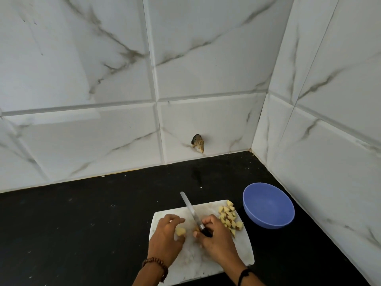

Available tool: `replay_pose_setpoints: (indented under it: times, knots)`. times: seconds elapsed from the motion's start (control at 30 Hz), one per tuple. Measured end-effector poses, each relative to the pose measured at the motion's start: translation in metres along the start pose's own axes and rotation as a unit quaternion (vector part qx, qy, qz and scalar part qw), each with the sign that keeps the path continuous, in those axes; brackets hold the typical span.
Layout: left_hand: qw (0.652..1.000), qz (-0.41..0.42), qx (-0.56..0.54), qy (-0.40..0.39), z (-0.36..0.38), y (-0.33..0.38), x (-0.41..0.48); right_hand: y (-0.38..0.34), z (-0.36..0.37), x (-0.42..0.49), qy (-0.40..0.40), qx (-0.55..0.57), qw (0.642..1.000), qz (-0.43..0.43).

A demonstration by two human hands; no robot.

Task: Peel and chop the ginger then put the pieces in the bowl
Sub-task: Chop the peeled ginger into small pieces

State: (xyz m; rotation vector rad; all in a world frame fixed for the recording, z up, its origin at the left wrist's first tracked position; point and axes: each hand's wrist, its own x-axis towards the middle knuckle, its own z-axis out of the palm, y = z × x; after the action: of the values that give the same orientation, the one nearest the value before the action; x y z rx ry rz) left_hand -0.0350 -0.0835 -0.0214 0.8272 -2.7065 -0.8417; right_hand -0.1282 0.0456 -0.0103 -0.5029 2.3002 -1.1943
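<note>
1. Our left hand (165,236) pinches a knobbly, peeled ginger lump (180,231) on the white board (246,252), steadying it for cutting.
2. Our right hand (217,238) clenches the knife (191,210), its thin blade angled away.
3. The pale chopped pieces (228,218) lie heaped near the smooth, round blue bowl (268,205), probably for an easy sweep in.

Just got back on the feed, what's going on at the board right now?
A person is partway through chopping ginger on a white cutting board. The left grip holds a ginger chunk, and the right grip holds a knife by its handle, blade pointing away toward the wall. A pile of cut pieces sits near the board's right edge. The blue bowl to the right of the board looks empty, so nothing has gone in yet.
</note>
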Motion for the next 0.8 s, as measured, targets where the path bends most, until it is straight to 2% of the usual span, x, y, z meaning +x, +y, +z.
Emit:
replay_pose_setpoints:
  times: [0.13, 0.27, 0.4, 0.6, 0.7, 0.8]
  knots:
    - [0.997, 0.071, 0.028, 0.021, 0.006, 0.018, 0.001, 0.008, -0.008, -0.001, -0.009, 0.041, 0.999, 0.025]
    - [0.993, 0.104, -0.037, -0.031, 0.017, 0.03, 0.004, 0.01, -0.016, -0.004, -0.029, 0.094, 0.994, 0.048]
    - [0.982, 0.058, -0.158, -0.087, 0.017, 0.035, 0.003, 0.012, -0.025, -0.009, -0.036, 0.175, 0.982, 0.068]
    - [0.95, -0.017, -0.298, -0.09, 0.015, 0.029, 0.002, 0.012, -0.027, -0.018, -0.031, 0.19, 0.98, 0.045]
    - [0.95, -0.044, -0.299, -0.082, 0.019, 0.021, -0.001, 0.014, -0.026, -0.022, -0.009, 0.141, 0.99, 0.022]
    - [0.969, -0.046, -0.238, -0.051, 0.028, 0.019, -0.006, 0.019, -0.025, -0.024, 0.029, 0.072, 0.997, 0.001]
